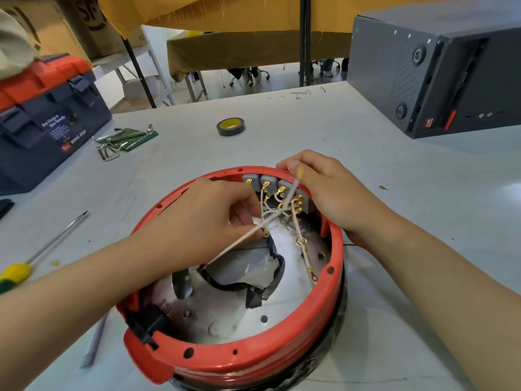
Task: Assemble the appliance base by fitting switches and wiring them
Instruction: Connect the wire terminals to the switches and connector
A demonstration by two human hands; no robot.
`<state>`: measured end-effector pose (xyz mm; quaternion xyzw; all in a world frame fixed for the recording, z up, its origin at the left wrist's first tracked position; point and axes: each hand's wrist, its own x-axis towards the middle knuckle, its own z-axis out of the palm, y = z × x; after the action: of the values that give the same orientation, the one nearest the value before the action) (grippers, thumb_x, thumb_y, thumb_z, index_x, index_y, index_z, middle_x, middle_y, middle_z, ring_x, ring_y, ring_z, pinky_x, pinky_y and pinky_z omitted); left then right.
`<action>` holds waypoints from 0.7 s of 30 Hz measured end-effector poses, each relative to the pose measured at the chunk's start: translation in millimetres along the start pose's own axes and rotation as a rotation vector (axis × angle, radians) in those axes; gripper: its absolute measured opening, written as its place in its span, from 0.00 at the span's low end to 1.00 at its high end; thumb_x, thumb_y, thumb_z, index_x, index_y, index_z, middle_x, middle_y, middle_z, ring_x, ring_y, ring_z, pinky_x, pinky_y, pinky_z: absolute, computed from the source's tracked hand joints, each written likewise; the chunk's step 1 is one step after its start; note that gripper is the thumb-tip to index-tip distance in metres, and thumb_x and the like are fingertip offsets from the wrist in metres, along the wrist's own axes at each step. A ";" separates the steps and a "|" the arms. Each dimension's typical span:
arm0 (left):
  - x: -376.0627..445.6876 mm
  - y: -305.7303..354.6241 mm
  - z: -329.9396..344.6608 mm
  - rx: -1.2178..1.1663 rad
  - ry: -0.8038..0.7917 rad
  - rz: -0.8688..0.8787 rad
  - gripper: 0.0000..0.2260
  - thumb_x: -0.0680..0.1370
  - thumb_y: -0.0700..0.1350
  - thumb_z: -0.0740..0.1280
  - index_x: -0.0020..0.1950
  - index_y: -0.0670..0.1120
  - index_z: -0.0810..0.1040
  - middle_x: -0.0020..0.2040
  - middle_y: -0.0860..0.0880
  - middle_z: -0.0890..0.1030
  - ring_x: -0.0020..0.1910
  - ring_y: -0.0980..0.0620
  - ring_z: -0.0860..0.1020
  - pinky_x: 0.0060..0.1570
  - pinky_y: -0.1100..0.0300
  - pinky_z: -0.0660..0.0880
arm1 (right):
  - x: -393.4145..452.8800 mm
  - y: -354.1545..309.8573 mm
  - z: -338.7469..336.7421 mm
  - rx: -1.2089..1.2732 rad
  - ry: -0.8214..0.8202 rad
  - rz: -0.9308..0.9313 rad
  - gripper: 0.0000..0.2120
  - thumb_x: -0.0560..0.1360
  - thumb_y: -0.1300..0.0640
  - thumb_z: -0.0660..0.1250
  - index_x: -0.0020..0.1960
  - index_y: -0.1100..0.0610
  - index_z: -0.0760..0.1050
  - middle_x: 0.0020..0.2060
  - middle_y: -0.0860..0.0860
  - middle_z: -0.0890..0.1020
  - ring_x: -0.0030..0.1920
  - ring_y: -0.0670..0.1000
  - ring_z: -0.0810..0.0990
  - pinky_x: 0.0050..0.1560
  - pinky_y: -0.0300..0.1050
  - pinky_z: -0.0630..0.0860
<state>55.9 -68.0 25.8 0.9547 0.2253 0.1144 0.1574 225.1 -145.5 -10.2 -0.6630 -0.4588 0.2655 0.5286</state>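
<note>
A: Where's the work sitting?

B: Round red plastic appliance base [253, 359], open side up, near the front edge of the pale grey table [366, 153], roughly mid-width. The grey switches with brass terminals [267, 183] are fitted in a row inside its far wall.

A: Hands?

B: Left hand [208, 213] is over the middle of the base, fingers [244, 200] curled and pinching a white insulated wire [242, 244] close to where several leads cross. Right hand [332, 193] is draped over the far-right rim, thumb and forefinger pinching the same wire's upper end (blurred, so can't swear to it) right above the switches.

A: Which way does the wire run?

B: Long axis goes diagonal: low at the near-left, inside the base, rising to the far-right at the terminals. So the free end already points at the switch row, w/ the right hand nearer the terminals and the left nearer the slack.

A: Next move, then?

B: My guess: right hand steers the connector onto a brass tab while the left feeds wire along that same diagonal. Other leads w/ gold ring lugs [311, 273] hang loose toward the right wall, not yet connected.

A: Tools?

B: Yellow-handled screwdriver [17, 273] near the left edge, well apart; black tape roll [231, 127] farther back.
</note>
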 end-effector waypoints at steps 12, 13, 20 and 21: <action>1.5 -5.2 1.2 -0.340 -0.043 -0.156 0.09 0.68 0.46 0.75 0.44 0.51 0.77 0.33 0.54 0.80 0.32 0.58 0.76 0.38 0.61 0.74 | -1.9 -4.7 -1.3 -0.021 -0.019 -0.016 0.12 0.81 0.53 0.57 0.54 0.54 0.78 0.48 0.52 0.82 0.49 0.50 0.82 0.56 0.52 0.77; 1.9 -5.0 2.1 -0.377 -0.040 -0.175 0.11 0.67 0.45 0.76 0.45 0.51 0.77 0.33 0.54 0.80 0.32 0.57 0.76 0.40 0.55 0.76 | -2.1 -4.7 -1.4 -0.024 -0.022 -0.020 0.12 0.81 0.54 0.57 0.55 0.55 0.78 0.48 0.52 0.83 0.49 0.50 0.82 0.56 0.52 0.77; 3.5 -4.8 0.9 -0.504 -0.086 -0.321 0.15 0.64 0.47 0.77 0.47 0.47 0.78 0.38 0.50 0.84 0.35 0.53 0.81 0.47 0.50 0.78 | -1.1 -5.7 -3.5 -0.081 -0.072 -0.094 0.10 0.80 0.57 0.60 0.57 0.53 0.77 0.53 0.50 0.80 0.54 0.48 0.79 0.57 0.46 0.75; 4.1 -4.9 1.7 -0.532 -0.086 -0.343 0.16 0.64 0.49 0.76 0.47 0.46 0.78 0.37 0.49 0.84 0.35 0.53 0.81 0.47 0.50 0.77 | -1.0 -6.9 -4.3 -0.112 -0.092 -0.129 0.10 0.80 0.58 0.61 0.57 0.52 0.77 0.54 0.49 0.79 0.55 0.47 0.78 0.56 0.43 0.75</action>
<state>58.0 -62.3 23.2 0.8320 0.3382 0.1008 0.4280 226.0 -148.2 -2.6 -0.6478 -0.5384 0.2351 0.4850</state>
